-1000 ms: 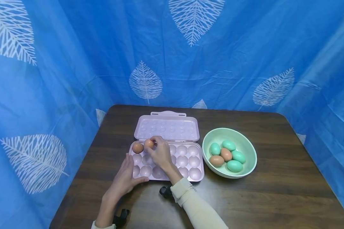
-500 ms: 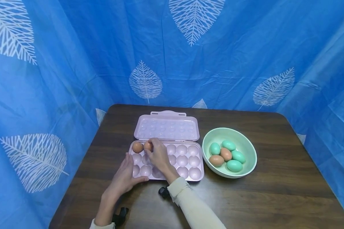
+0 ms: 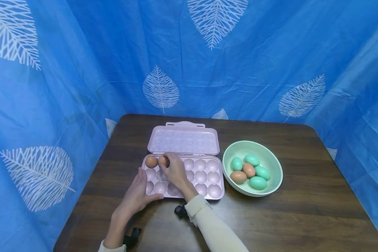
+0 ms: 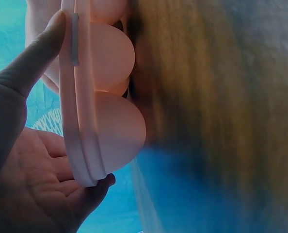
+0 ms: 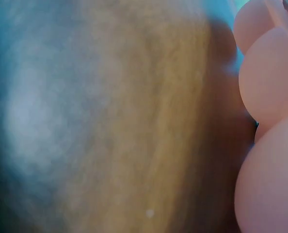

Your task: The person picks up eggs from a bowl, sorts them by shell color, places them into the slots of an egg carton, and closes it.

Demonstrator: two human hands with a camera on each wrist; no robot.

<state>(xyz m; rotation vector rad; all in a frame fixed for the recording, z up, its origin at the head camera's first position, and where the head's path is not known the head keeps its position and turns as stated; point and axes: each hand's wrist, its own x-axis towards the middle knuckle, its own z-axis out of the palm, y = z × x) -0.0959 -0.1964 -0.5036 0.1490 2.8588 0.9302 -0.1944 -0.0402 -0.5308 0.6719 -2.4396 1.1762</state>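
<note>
A pink egg box lies with its lid folded back, cups facing up. My left hand spans its near left corner, thumb along the front edge and fingers straight against the left end. The left wrist view shows the thumb on the front rim. In the head view my right hand pinches a brown egg at the second cup of the back row. Beside it, another brown egg sits in the back left cup. The right wrist view shows rounded cup undersides, but no hand.
Right of the box stands a light green bowl with several turquoise eggs and two brown eggs. All of this is on a dark wooden table. A blue leaf-print curtain hangs behind and at the sides.
My right hand has lowered slightly with the brown egg, which now sits lower at its cup. The left hand and the egg box have stayed in place.
</note>
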